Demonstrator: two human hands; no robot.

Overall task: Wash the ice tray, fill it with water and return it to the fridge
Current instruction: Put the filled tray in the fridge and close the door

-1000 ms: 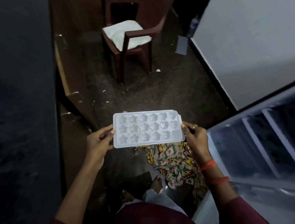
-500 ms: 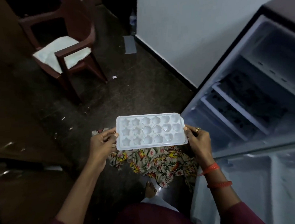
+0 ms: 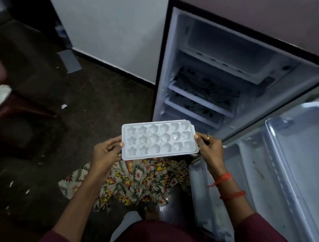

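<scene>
A white ice tray [image 3: 158, 140] with star, flower and heart moulds is held level in front of me. My left hand [image 3: 106, 154] grips its left short edge, thumb on top. Its right short edge is gripped by my right hand [image 3: 208, 146], which wears a ring. The fridge [image 3: 217, 78] stands open just beyond and to the right of the tray, its white compartment and shelves showing. Whether the moulds hold water cannot be told.
The open fridge door [image 3: 288, 170] with its shelves hangs at the right, beside my right arm. A patterned cloth [image 3: 139, 182] lies on the dark floor under the tray. A chair [image 3: 0, 102] is at the far left, a white wall [image 3: 111, 31] behind.
My view has swung right, bringing the open fridge into the centre and pushing the chair to the left edge. Both hands keep the same grip on the tray.
</scene>
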